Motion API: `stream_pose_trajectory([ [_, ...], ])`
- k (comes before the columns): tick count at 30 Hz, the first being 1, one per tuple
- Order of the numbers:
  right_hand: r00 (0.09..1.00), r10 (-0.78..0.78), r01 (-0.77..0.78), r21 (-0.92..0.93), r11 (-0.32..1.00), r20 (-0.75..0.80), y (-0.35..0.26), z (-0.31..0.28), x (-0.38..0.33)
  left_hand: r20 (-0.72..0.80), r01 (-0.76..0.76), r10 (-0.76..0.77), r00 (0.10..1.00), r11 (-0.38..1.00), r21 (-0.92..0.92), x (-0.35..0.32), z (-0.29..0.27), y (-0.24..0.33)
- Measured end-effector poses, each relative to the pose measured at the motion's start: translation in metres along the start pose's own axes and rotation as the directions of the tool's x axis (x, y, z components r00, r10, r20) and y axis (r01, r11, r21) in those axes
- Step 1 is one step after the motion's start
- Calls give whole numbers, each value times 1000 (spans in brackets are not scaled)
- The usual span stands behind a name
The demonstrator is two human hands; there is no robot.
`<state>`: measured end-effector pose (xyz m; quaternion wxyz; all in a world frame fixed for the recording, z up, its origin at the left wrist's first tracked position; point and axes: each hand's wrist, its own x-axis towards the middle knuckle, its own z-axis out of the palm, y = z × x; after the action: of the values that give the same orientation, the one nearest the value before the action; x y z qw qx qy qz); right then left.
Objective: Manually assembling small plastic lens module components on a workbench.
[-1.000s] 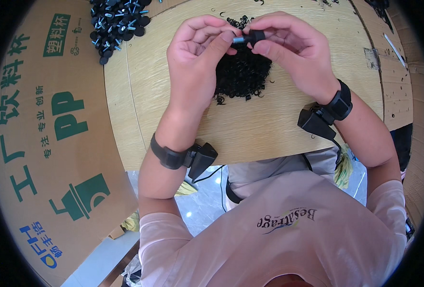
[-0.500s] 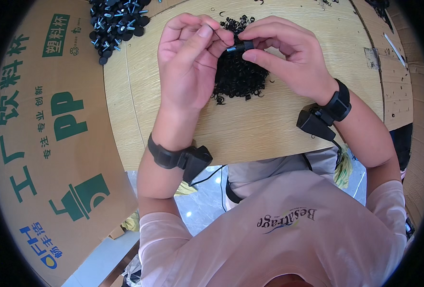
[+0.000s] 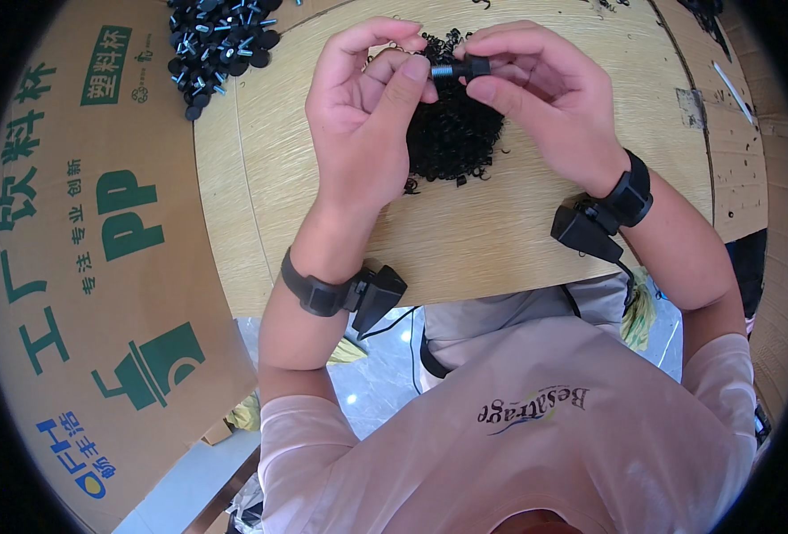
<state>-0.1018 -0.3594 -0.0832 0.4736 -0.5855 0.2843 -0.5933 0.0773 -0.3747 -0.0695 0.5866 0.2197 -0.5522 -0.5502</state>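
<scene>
A small bolt with a bluish metal thread and a black knob-like head lies level between my two hands, above the table. My right hand pinches the black head between thumb and fingertips. At the other end, my left hand has its thumb and curled fingers closed around the thread's tip, which they hide. Whether a thin black strip is still between those fingers cannot be seen. Right beneath both hands is a heap of small curled black pieces, partly covered by them.
Several black-headed bolts are piled at the far left, by a printed cardboard sheet. Loose black bits and a white stick lie on cardboard at the right. The wooden table's near edge is close to my body.
My left hand has shifted right and turned, its thumb now at the thread's tip. The thin black strip it pinched no longer shows. The bolt has risen slightly and moved right in my right hand.
</scene>
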Motion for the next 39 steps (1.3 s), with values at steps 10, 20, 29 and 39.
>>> stream_pose_trajectory([
  [10, 982, -132, 155, -179, 972, 138, -2, 0, 2, 142, -21, 7, 990, 994, 103, 0, -2, 2],
  [20, 944, -163, 264, -359, 895, 288, -7, 1, 3, 105, 119, -65, 992, 738, -664, 6, -31, 15],
  [29, 972, -232, 211, -335, 918, -23, 0, -5, 10, 112, 220, -192, 975, 906, -362, 6, -13, 29],
  [39, 965, -252, 263, -308, 914, 77, -9, 5, 2, 77, 128, -151, 986, 961, 245, 0, -4, 30],
])
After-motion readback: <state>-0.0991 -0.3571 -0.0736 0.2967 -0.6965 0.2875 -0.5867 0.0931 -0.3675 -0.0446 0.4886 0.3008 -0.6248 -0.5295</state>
